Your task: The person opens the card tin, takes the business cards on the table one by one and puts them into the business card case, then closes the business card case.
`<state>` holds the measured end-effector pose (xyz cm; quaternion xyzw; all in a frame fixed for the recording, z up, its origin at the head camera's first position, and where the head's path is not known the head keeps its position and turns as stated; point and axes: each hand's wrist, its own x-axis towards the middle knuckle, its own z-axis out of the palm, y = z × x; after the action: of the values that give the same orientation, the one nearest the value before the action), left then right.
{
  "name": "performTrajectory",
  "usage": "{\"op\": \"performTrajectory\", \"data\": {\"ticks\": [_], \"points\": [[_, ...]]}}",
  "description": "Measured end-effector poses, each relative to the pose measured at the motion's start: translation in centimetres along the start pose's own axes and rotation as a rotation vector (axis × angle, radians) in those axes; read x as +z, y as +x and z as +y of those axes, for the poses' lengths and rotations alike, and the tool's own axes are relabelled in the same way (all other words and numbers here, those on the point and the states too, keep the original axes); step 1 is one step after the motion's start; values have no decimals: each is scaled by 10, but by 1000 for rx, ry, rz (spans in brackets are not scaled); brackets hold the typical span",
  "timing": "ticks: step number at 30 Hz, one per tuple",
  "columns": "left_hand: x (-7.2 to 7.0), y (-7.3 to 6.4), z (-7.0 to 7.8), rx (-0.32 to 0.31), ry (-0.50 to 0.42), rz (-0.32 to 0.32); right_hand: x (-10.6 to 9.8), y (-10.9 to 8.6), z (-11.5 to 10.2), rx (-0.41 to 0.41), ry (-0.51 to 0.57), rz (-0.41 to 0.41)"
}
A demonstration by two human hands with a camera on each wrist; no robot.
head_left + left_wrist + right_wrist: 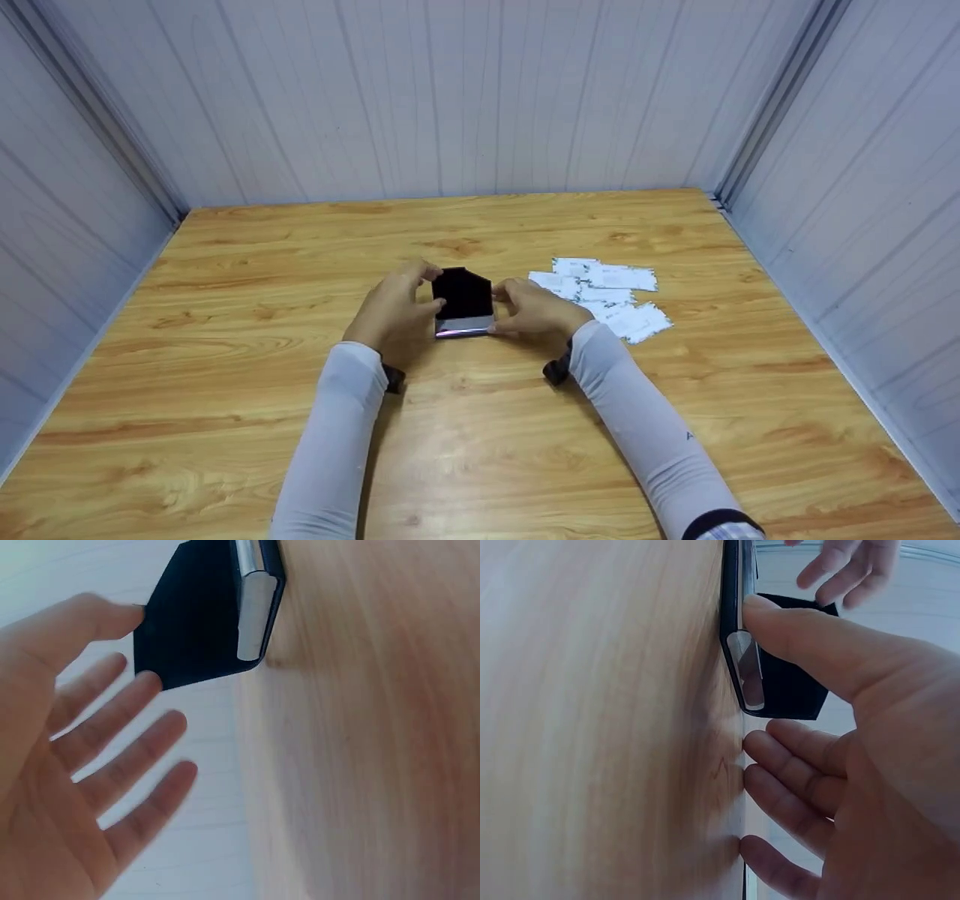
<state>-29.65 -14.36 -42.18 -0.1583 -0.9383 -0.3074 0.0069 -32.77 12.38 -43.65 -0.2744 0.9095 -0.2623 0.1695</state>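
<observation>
A black card case (463,294) with a silver metal tray (463,327) rests on the table, its flap (187,622) raised. My left hand (390,304) is at the flap's left edge. In the left wrist view its thumb tip meets that edge and one fingertip overlaps a corner, the other fingers spread past it. My right hand (536,307) is on the case's right side. In the right wrist view its thumb (802,630) lies at the tray's upper edge, while the other fingers (787,795) stand apart from the tray, tips down by the table.
Several white printed cards (592,289) lie overlapping on the wooden table (465,435), right of the case and beyond my right hand. Panelled walls (465,97) enclose the table at the back and both sides. Black wrist cameras (556,371) sit under both wrists.
</observation>
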Motion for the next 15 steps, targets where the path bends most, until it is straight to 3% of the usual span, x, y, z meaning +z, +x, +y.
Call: {"op": "performTrajectory", "data": {"ticks": [7,15], "points": [[5,0,-2,-48,41,-151,0,2,1,0,-18,-2],[8,4,-6,-63,20,-317,1,1,2,-9,-35,0]]}}
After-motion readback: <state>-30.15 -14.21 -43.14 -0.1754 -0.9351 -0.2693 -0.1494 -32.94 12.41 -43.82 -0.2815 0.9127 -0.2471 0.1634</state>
